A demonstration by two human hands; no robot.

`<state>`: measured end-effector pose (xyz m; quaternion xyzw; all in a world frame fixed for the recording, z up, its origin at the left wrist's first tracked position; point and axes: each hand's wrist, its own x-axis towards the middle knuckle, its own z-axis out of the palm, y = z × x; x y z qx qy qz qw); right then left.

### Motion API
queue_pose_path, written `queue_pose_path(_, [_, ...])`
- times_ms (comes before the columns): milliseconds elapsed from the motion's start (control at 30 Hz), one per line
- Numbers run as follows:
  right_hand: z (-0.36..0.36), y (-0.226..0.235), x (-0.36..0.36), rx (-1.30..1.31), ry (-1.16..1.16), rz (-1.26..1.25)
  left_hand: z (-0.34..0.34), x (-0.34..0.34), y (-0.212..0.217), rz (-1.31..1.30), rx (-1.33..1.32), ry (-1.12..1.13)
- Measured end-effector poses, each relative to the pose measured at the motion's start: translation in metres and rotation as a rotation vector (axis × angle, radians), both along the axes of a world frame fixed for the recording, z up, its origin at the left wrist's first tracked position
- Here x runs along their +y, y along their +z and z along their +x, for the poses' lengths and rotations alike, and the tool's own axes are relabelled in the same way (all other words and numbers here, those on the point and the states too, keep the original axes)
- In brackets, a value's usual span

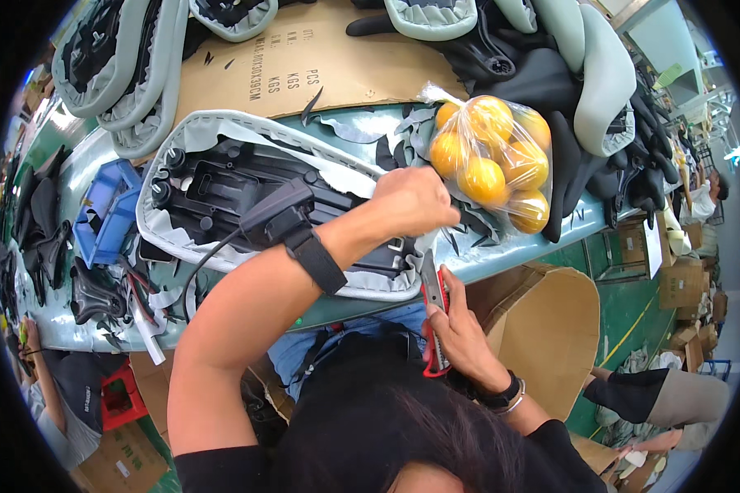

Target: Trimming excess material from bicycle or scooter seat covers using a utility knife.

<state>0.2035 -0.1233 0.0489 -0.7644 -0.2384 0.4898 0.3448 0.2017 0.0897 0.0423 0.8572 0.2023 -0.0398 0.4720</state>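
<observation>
A long pad with a black plastic base (226, 193) lies underside up on the table, its grey cover (158, 220) folded over the rim all round. My left hand (411, 200) is closed above the pad's right end, pinching the loose edge of the grey cover; its fingertips are partly hidden. In my right hand (466, 337), just below that end, is a red-handled utility knife (436, 316). Its blade points up and touches or nearly touches the cover's edge. Strapped to my left wrist is a black device (277, 212) with a cable.
A clear bag of oranges (492, 156) sits right of my left hand. More grey pads (127, 62) and a cardboard sheet (337, 62) lie at the back. Dark offcuts, a blue bin (107, 212) and tools are around. An open carton (551, 329) stands beside me; other people are nearby.
</observation>
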Motion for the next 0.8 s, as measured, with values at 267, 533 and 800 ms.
queue_pose_path(267, [-0.023, 0.027, 0.0, 0.48, -0.168, 0.023, 0.008, 0.03, -0.018, -0.992, -0.531, 0.435])
queue_pose_path(533, [0.021, 0.048, 0.002, 0.377, -0.106, 0.21, -0.047, 0.056, 0.031, 0.418, -0.438, 0.397])
queue_pose_path(800, [0.025, 0.012, 0.063, -0.584, 0.752, 0.644, -0.197, 0.039, 0.061, 0.733, -0.332, 0.624])
